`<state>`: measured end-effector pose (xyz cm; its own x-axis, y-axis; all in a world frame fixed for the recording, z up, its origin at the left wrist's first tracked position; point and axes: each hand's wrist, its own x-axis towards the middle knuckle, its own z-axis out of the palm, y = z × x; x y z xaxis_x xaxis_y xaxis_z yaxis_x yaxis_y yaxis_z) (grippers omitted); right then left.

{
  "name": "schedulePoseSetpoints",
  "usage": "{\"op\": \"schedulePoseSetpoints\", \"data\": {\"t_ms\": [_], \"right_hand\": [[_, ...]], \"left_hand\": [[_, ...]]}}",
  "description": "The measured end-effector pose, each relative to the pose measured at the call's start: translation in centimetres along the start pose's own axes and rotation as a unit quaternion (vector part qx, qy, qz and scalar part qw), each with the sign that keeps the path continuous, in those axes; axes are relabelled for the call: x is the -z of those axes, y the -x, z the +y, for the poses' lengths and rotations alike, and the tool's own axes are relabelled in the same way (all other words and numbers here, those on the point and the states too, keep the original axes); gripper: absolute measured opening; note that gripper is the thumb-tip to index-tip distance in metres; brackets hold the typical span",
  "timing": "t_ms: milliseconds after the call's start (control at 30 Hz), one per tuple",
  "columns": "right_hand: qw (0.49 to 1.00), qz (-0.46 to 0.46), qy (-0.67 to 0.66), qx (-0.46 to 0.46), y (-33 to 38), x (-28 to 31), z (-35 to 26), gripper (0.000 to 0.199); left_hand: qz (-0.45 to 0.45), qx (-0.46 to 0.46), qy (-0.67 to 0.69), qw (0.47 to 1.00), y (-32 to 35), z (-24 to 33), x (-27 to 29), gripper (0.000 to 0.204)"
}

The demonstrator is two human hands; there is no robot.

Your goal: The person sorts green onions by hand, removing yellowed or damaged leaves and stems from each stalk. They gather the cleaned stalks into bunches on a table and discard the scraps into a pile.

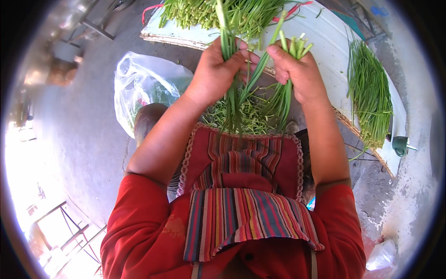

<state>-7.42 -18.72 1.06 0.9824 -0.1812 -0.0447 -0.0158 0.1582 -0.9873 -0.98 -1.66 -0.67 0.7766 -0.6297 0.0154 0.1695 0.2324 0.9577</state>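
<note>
My left hand point(216, 69) is closed round a few long green stalks, which look like garlic chives point(226, 44); their pale ends point up and their leafy ends hang down over my lap. Some of its fingers reach out toward the right hand. A short way to the right, my right hand point(299, 69) grips a small bunch of the same chives point(293, 48) between thumb and fingers, pale cut ends upward. One loose stalk slants across the gap between the hands. Below them, green trimmings point(253, 111) lie scattered between my knees.
A white board point(320, 46) curves across the far side and right. It bears a big chive pile point(204, 14) with red ties and another bundle point(370, 93) at right. A clear plastic bag point(127, 83) stands left. A dark green cup-like object point(399, 145) sits by the board's right end.
</note>
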Motion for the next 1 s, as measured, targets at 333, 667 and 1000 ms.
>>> {"op": "schedulePoseSetpoints", "data": {"t_ms": [333, 667, 1000], "right_hand": [[0.994, 0.006, -0.102, -0.033, 0.2, 2.3, -1.5, 0.025], [0.998, -0.060, -0.019, -0.027, 0.9, -1.2, -0.1, 0.016], [0.997, -0.061, 0.044, -0.021, 1.2, -0.8, -0.1, 0.017]], "left_hand": [[0.162, -0.066, -0.238, 0.955, -1.1, 3.9, 6.8, 0.016], [-0.036, 0.063, -0.039, 0.997, 0.4, 1.4, 0.1, 0.014], [-0.037, 0.026, -0.112, 0.993, 0.1, 1.6, 1.2, 0.009]]}}
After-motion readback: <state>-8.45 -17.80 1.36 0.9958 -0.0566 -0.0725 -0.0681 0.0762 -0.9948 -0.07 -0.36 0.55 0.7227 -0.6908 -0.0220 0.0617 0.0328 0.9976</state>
